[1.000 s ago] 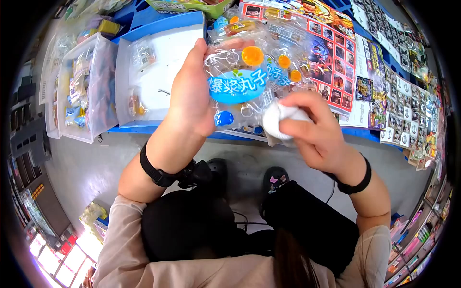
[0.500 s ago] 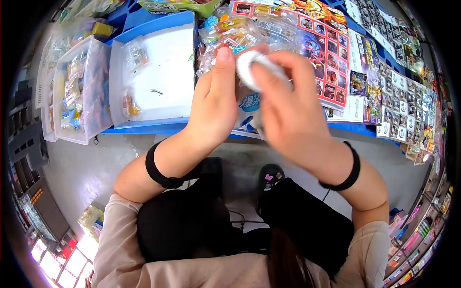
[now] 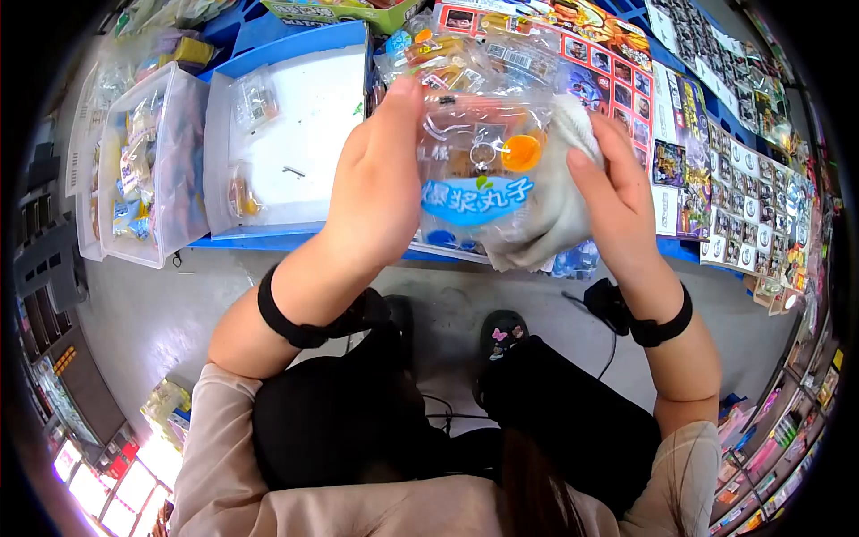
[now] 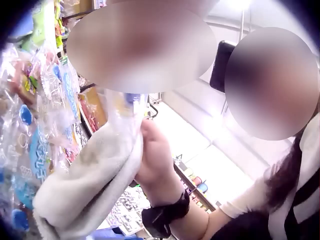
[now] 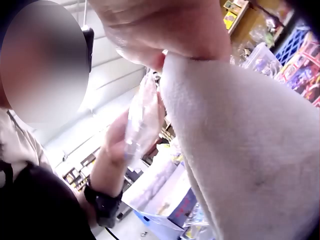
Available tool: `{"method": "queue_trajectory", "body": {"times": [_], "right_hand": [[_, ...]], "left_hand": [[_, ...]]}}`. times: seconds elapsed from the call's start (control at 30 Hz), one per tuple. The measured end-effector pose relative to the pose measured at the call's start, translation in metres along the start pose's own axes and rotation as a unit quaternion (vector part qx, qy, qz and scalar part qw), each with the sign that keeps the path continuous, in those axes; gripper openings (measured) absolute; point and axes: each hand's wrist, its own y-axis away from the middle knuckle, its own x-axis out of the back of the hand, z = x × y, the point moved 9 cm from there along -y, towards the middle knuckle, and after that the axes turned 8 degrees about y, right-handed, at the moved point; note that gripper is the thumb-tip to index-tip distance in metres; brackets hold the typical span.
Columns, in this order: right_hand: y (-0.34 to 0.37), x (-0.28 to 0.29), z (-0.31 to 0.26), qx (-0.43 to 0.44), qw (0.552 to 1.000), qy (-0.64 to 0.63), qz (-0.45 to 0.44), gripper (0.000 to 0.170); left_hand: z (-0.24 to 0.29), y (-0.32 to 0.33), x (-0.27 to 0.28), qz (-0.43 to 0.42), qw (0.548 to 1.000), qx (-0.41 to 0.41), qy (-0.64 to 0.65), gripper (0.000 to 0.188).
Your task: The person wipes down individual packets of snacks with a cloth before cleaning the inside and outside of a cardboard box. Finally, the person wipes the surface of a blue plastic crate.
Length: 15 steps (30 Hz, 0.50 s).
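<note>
In the head view my left hand [image 3: 380, 179] holds a clear plastic packet [image 3: 479, 197] by its left side, fingers hidden behind it. Blue lettering and an orange round spot mark its front. My right hand [image 3: 622, 201] grips a white cloth [image 3: 537, 234] at the packet's right side, thumb in front. The cloth hangs in folds along the packet's right and lower edge. From the left wrist, the cloth [image 4: 90, 175] droops below the right hand [image 4: 155, 155]. In the right wrist view the cloth [image 5: 245, 140] fills much of the frame, beside the packet [image 5: 142, 120].
Behind the packet lie several similar clear packets [image 3: 447, 67]. A blue-and-white tray [image 3: 313, 116] with a few small packets stands at left, next to a translucent bin [image 3: 161, 197] of wrapped items. Printed picture sheets [image 3: 752, 197] cover the table's right side.
The cloth, earlier bunched in the right hand and moved across the packet's front, now hangs unfolded at its right. The packet's printed front shows again, and the right hand has moved right.
</note>
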Motion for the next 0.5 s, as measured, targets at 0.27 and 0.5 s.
{"method": "queue_trajectory", "body": {"times": [0.27,0.5], "right_hand": [[0.016,-0.035,-0.010,-0.058,0.997,-0.046,0.003,0.053],[0.034,-0.043,-0.078,0.208,0.971,0.103,0.052,0.050]], "left_hand": [[0.020,-0.007,0.022,0.118,0.959,-0.140,-0.214,0.051],[0.002,0.014,-0.032,-0.152,0.975,-0.147,-0.072,0.097]]}}
